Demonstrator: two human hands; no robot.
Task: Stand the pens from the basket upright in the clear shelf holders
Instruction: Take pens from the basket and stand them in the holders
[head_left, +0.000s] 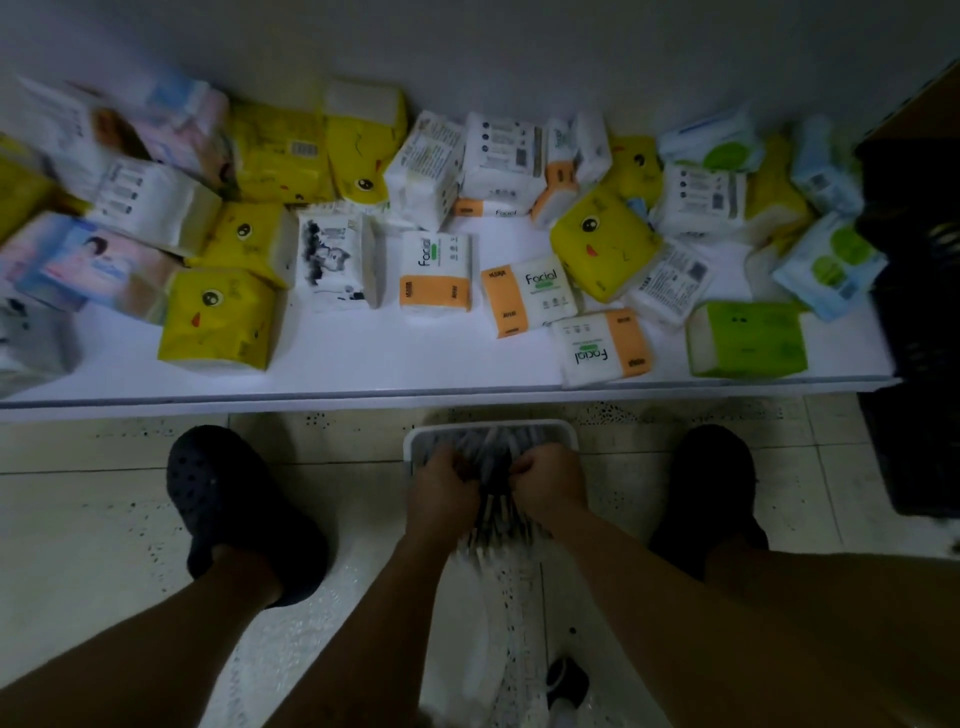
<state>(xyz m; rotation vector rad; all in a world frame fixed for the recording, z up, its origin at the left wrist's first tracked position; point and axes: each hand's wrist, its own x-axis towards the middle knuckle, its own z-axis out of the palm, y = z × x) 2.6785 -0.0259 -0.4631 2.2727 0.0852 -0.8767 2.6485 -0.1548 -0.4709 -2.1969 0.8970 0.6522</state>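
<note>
Around pens (491, 512) in the basket (488, 427), fingers (458, 466) of my left hand (441, 491) and right hand (551, 486) curl tight; I'd align one bundle before lifting.

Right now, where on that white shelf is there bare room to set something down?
The shelf is bare along its front, between the yellow duck pack and the orange Facial pack. The back by the wall is crowded with tissue packs. Left hand and right hand grip pens in the basket.
</note>
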